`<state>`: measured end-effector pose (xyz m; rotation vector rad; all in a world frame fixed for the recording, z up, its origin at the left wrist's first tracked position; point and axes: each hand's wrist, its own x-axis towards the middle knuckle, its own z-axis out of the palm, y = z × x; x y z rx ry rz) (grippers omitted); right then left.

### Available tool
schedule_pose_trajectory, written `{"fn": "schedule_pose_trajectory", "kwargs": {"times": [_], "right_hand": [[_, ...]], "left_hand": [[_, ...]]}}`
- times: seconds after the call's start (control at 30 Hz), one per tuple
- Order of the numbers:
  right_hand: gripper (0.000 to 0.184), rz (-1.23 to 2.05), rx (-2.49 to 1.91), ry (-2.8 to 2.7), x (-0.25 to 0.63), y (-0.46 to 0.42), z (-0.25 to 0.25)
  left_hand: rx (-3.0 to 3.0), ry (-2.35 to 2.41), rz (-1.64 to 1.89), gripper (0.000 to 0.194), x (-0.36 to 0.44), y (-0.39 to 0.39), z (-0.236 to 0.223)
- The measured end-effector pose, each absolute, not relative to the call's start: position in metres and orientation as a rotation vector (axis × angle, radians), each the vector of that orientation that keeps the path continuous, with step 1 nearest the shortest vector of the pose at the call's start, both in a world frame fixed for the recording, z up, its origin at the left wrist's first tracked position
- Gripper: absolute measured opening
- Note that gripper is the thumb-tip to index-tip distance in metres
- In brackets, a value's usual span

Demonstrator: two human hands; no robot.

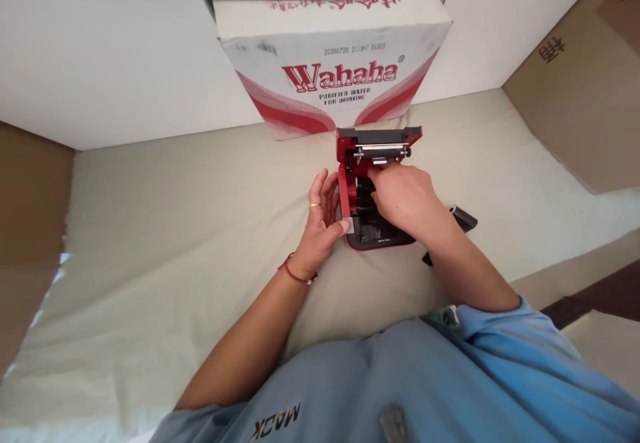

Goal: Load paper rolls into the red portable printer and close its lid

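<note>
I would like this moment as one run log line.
left hand: touching red device; right hand: partly inside; lid: raised; black roll: on cloth

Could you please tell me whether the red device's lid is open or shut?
Open: the lid stands raised behind the base, and the right hand reaches inside.

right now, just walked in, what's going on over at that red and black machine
A person has both hands at a red and black box-shaped machine with its lid raised. The left hand is against its left side, thumb at the near corner. The right hand reaches inside, by what looks like a shiny black roll; its fingertips are partly hidden. Another black roll lies to the right, beyond the forearm.
</note>
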<state>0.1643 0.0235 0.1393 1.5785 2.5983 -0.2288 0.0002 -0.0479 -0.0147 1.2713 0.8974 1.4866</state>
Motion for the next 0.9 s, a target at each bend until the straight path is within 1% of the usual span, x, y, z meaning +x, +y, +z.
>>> {"fn": "schedule_pose_trajectory", "kwargs": {"times": [0.1, 0.2, 0.27, 0.33, 0.37, 0.43, 0.53, 0.6, 0.67, 0.77, 0.83, 0.9], "right_hand": [[0.028, -0.320, 1.567, 2.783, 0.188, 0.003, 0.152], [0.029, -0.678, 1.543, 2.938, 0.228, -0.019, 0.174], [0.029, -0.865, 1.728, 2.906, 0.260, -0.028, 0.185], [0.029, -0.855, 2.015, 2.823, 0.291, -0.030, 0.186], [0.029, -0.815, 2.111, 2.774, 0.303, -0.028, 0.182], [0.030, -0.797, 2.126, 2.679, 0.319, -0.024, 0.166], [0.036, -0.994, 1.922, 2.555, 0.321, -0.020, 0.134], [0.041, -1.090, 1.871, 2.526, 0.317, -0.021, 0.115], [0.045, -0.996, 1.993, 2.549, 0.318, -0.024, 0.103], [0.045, -0.541, 2.246, 2.498, 0.333, -0.025, 0.091], [0.044, -0.333, 2.215, 2.392, 0.346, -0.024, 0.083], [0.044, -0.278, 2.130, 2.301, 0.357, -0.022, 0.076]], "left_hand": [[1.265, 0.893, 1.460, 0.104, 0.000, -0.050, -0.014], [1.262, 0.888, 1.433, 0.104, -0.001, -0.051, -0.013], [1.229, 0.873, 1.435, 0.102, -0.002, -0.051, -0.013], [1.189, 0.845, 1.441, 0.100, -0.002, -0.051, -0.013], [1.170, 0.832, 1.444, 0.098, -0.002, -0.051, -0.013], [1.140, 0.813, 1.450, 0.096, -0.002, -0.051, -0.011], [1.104, 0.804, 1.460, 0.094, -0.001, -0.052, -0.008], [1.096, 0.801, 1.457, 0.095, -0.001, -0.053, -0.007], [1.096, 0.797, 1.452, 0.095, -0.002, -0.053, -0.007], [1.099, 0.803, 1.451, 0.094, -0.002, -0.053, -0.007], [1.091, 0.805, 1.457, 0.093, -0.001, -0.052, -0.007], [1.082, 0.795, 1.462, 0.090, 0.000, -0.052, -0.006]]}}
